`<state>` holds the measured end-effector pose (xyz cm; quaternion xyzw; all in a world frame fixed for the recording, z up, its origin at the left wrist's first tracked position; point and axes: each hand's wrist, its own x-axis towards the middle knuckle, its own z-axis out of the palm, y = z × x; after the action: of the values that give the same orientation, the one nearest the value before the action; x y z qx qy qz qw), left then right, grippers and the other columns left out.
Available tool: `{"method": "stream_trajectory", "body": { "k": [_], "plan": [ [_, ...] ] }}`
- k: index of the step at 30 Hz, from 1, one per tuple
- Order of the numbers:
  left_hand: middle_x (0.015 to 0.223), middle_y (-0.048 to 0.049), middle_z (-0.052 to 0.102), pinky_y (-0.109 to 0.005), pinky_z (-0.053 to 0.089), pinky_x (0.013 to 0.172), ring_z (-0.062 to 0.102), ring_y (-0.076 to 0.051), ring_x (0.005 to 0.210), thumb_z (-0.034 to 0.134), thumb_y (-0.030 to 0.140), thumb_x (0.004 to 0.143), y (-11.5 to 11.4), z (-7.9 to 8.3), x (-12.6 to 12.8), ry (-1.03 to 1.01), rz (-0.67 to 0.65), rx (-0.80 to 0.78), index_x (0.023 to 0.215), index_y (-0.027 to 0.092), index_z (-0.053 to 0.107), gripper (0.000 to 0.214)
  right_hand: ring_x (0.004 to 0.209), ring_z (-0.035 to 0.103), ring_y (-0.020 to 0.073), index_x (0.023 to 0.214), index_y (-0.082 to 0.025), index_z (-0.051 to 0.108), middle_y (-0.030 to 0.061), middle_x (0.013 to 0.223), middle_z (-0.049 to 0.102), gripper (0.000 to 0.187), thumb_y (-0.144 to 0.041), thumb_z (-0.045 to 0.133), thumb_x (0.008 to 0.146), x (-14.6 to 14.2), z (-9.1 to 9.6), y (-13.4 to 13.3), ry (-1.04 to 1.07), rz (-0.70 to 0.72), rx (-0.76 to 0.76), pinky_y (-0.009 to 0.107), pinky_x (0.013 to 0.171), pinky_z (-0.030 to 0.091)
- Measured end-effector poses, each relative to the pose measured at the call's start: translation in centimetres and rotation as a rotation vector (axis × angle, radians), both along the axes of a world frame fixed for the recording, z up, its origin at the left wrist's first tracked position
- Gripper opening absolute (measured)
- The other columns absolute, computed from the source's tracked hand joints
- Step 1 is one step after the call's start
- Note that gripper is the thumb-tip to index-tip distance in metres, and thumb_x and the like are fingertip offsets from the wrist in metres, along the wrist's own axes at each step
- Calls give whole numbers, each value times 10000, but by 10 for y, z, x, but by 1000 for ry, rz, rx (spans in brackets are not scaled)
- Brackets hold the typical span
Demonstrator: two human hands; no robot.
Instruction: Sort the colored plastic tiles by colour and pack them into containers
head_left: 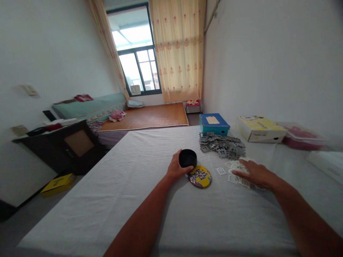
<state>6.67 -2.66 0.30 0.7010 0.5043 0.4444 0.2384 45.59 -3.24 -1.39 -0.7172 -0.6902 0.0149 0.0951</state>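
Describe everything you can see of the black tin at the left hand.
The tin is round, shallow and black, with a slight gloss, like metal or plastic. It stands upright and open on the white cloth. Its inside is dark, and any contents cannot be made out. The left hand clasps its near side. A round yellow printed lid lies flat just in front of it.

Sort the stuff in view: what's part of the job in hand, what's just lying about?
In use: black tin in the left grip; yellow patterned lid beside it; white pieces under the flat right grip; grey piece pile.
Lying about: blue box; yellow-topped box; clear tub; yellow floor box.
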Motion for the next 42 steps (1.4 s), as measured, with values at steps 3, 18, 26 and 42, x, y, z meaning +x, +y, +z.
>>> {"method": "stream_trajectory", "body": {
  "k": [3,18,26,42],
  "plan": [
    [1392,-159,455,-476,346,1113,425,-314,1321,825,421,604,-2,-1,1,1,-11,5,1433,189,372,972,1235,482,454,1416,-294,474,177,1458,447,953,-886,399,673,-23,1,-14,-4,-4,-93,670,882,427],
    [1403,-152,451,-444,343,1129,419,-285,1327,802,427,625,-3,-1,1,125,-23,14,1434,160,346,966,1077,538,314,1188,-260,621,122,1180,613,375,-445,434,921,-47,3,-41,-162,113,223,432,751,509],
    [1399,-155,457,-457,345,1127,426,-299,1322,766,457,665,0,2,2,169,-22,21,1422,147,355,916,996,595,254,1050,-238,606,77,1069,654,284,-430,551,849,-37,6,-40,22,199,323,375,858,478],
    [1424,-167,445,-463,344,1124,420,-313,1337,759,476,654,5,3,5,163,-53,-30,1454,153,312,971,616,534,159,884,-204,636,-3,743,634,318,-454,664,691,-40,62,3,580,108,350,276,611,418]
  ]
}}
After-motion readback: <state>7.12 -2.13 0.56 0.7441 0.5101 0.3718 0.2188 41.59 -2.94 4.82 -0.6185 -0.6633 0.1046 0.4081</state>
